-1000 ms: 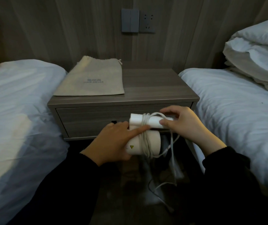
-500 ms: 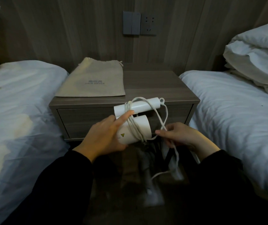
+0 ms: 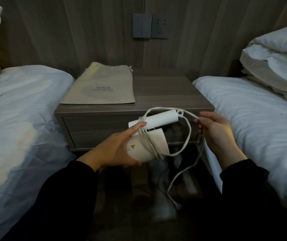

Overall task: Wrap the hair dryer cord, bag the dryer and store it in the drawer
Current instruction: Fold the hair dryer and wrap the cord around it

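Held in mid-air just in front of the nightstand: white hair dryer, handle folded over the barrel. Gripped round the rear of the barrel by the left hand, index finger laid across the windings to pin them. Several turns of cord wound around barrel and handle together. Not yet wound: one wide slack loop running from the handle end out to the right and back under the barrel, plus a free tail dropping toward the floor. Plug end too blurred to make out. Loose run of cord pinched between thumb and fingers of the right hand, out to the right of the handle and well apart from the left hand.

Step one, wrapping: judged partly complete, probably past halfway. Slack loop and tail not yet taken up; end not yet secured.

Step two, bagging: not started. Beige drawstring bag lying flat on the left half of the nightstand top, untouched, apparently empty, gathered mouth toward the wall.

Step three, storage: not started. Drawer front closed, directly behind the dryer.

Flanking the nightstand: left-side bed and right-side bed, both in white linen. On the wall above: switch plate and socket.
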`<state>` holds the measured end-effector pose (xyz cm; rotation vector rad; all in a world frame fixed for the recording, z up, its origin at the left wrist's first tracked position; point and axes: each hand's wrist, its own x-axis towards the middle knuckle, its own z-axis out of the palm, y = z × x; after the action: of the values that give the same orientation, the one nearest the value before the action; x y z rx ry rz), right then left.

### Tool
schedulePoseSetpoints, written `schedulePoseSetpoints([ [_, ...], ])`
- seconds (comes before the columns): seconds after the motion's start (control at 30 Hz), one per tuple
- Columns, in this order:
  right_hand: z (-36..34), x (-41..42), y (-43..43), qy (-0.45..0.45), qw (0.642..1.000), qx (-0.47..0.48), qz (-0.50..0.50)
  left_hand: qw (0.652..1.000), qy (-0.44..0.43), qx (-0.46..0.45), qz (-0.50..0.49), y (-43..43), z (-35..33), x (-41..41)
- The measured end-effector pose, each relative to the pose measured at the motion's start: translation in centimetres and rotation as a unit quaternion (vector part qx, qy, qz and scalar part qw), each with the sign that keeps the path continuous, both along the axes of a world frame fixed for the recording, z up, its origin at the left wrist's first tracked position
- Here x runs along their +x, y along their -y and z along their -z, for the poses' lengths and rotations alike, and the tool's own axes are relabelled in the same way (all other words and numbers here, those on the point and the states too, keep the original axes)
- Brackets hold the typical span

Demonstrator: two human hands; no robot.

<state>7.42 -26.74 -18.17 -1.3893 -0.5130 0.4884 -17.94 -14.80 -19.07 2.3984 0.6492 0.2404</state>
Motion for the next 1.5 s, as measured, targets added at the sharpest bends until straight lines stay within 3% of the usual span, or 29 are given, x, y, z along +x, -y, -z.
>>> schedulePoseSetpoints([
  [0.13, 2.6, 0.5, -0.7, -0.063, 0.996, -0.055, 0.005, 0.994, 0.047, -0.101, -0.004, 0.5, 0.3, 0.3],
  [0.23, 2.4, -0.6, -0.5, -0.068, 0.984, -0.125, -0.105, 0.981, 0.118, -0.147, -0.036, 0.3, 0.5, 0.8],
  [0.37, 0.2, -2.7, 0.1, -0.047, 0.958, -0.137, -0.246, 0.966, 0.165, -0.175, -0.091, -0.2, 0.5, 0.8],
  [0.47, -0.7, -3.9, 0.2, 0.026, 0.944, -0.139, -0.297, 0.966, 0.164, -0.171, -0.107, 0.0, 0.2, 0.8],
  [0.7, -0.4, -6.0, -0.1, 0.144, 0.955, -0.181, -0.184, 0.967, 0.164, -0.147, -0.124, 1.1, 0.5, 1.5],
  [0.9, -0.1, -6.4, -0.3, 0.063, 0.962, -0.137, -0.226, 0.964, 0.196, -0.106, -0.145, 2.1, 0.3, 1.7],
  [1.07, 0.2, -6.6, 0.0, 0.072, 0.944, -0.159, -0.28, 0.967, 0.187, -0.093, -0.147, 2.5, -0.1, 1.8],
  [1.33, -0.2, -6.9, 0.1, 0.157, 0.937, -0.221, -0.221, 0.968, 0.183, -0.093, -0.144, 2.7, -0.1, 2.0],
  [1.5, -2.2, -7.0, 0.3, 0.234, 0.892, -0.293, -0.253, 0.971, 0.175, -0.023, -0.159, 2.5, -0.8, 1.5],
])
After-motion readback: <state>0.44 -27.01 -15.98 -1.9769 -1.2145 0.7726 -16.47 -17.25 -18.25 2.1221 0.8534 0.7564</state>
